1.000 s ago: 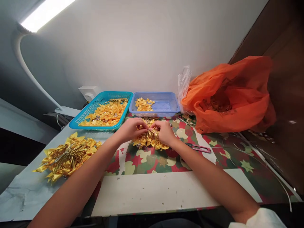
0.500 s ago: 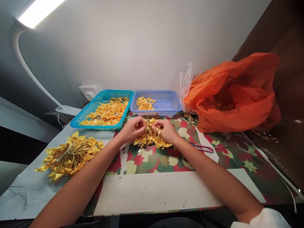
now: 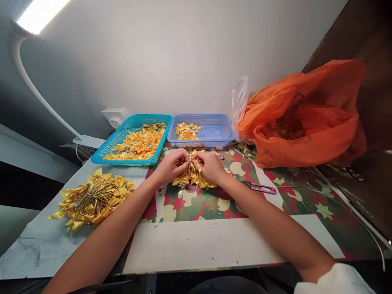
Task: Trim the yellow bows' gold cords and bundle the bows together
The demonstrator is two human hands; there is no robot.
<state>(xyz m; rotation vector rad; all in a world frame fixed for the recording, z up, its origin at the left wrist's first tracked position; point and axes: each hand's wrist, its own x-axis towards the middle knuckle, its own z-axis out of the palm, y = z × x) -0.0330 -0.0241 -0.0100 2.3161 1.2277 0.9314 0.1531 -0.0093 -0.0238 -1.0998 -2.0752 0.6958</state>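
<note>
Two hands meet over the middle of the surface [image 3: 21, 253] in the head view, the person's left hand [image 3: 175, 165] and right hand [image 3: 210, 166] almost touching. Between and beneath them lies the bunch of yellow satin bows on shiny gold cords [image 3: 193, 177]. The left hand's grip is narrow, thumb and finger pinched at the middle of the cords; the right hand's grip is curled closed around their looped part. A thin pale strip [image 3: 190, 157] shows between the fingertips, though exactly which fingers hold it is too small to tell. Gripping from both sides probably keeps the cords gathered while the bows fan outward.

Under the bunch spreads a red, green and cream patterned sheet [image 3: 196, 204], likely there to protect the surface. At the left, a gathered bundle of yellow bows and gold cords [image 3: 94, 196] lies apart, outside the space between the forearms. Behind the hands, a turquoise perforated plastic basket [image 3: 125, 162] and a periwinkle-blue plastic basket [image 3: 214, 132] stand side by side; their walls seem to keep the loose yellow bows inside from scattering. Pink-handled metal snips [image 3: 263, 188] rest just beyond the right forearm, apparently within easy reach. A gaping orange fabric bag [image 3: 330, 126] sits at the far right, and a white gooseneck lamp [image 3: 43, 16] leans in from the left, presumably for light.
</note>
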